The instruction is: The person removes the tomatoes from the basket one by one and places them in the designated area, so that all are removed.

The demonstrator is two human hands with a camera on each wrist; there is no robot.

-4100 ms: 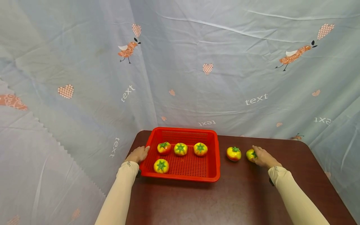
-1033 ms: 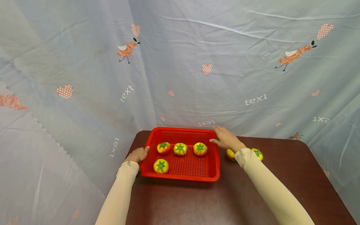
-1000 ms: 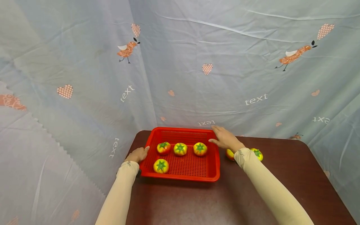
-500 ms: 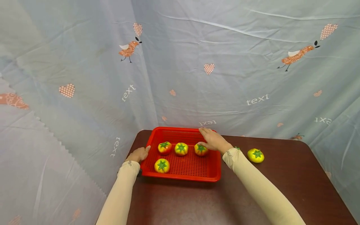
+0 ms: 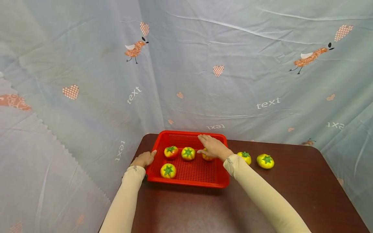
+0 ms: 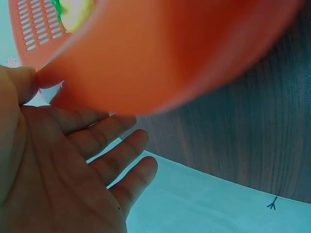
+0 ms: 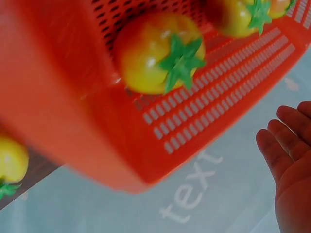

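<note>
At the left side of a red basket (image 5: 186, 183), one left hand (image 5: 144, 159); thumb hooked over the rim, remaining fingers extended along the outside, the rim grasped between them; sleeve, cream-coloured (image 5: 128, 191), running back from the wrist.

Over the basket's opposite end, as I see it, one right hand (image 5: 214, 147); fingers extended and released, reaching towards the far wall; palm bare and apart from the basket in the right wrist view; matching sleeve (image 5: 262, 191) behind it, crossing the near right corner.

Within the basket, four tomatoes, yellow and red, each with a green leafy cap; a redder tomato (image 5: 171, 152), just beside the left fingers, on the basket floor; a yellower tomato (image 5: 168, 171), nearer the person, also close to those fingers; a middle tomato (image 5: 188, 154), between the two hands; a partly hidden tomato (image 5: 207, 158), directly below the right fingers, covered in part by them.

Outside the basket, behind the right fingers, two more; one tomato (image 5: 247, 159) beside the right wrist, its lower part hidden by the sleeve; an outermost tomato (image 5: 265, 161), farthest from the fingers, whole in view.

Beneath all, a dark brown table (image 5: 297, 184); beyond the fingertips, a grey-blue cloth (image 5: 186, 64) printed with birds, hearts and lettering.
</note>
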